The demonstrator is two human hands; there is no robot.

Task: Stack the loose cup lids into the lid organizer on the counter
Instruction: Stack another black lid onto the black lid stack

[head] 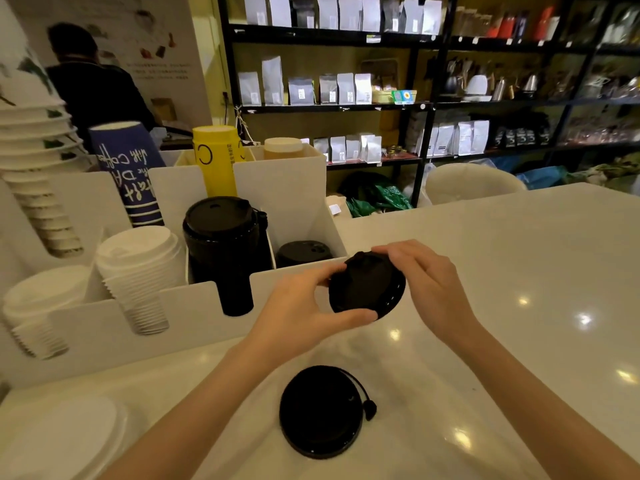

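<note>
Both hands, the left hand (304, 303) and the right hand (426, 285), pinch opposite edges of one black lid (367, 287), held tilted just above the bench (519, 271) beside the white lid organizer (294, 192). It looks thin, light and slightly flexible (likely slippery plastic), so the rim is the sensible grip. Its nearest compartment holds a low stack of black lids (303, 252); the next, a tall black stack (225, 244). Another loose lid (320, 412) lies flat nearer the person.

Glossy white counter (519, 271), matt black lid (320, 410)
</note>
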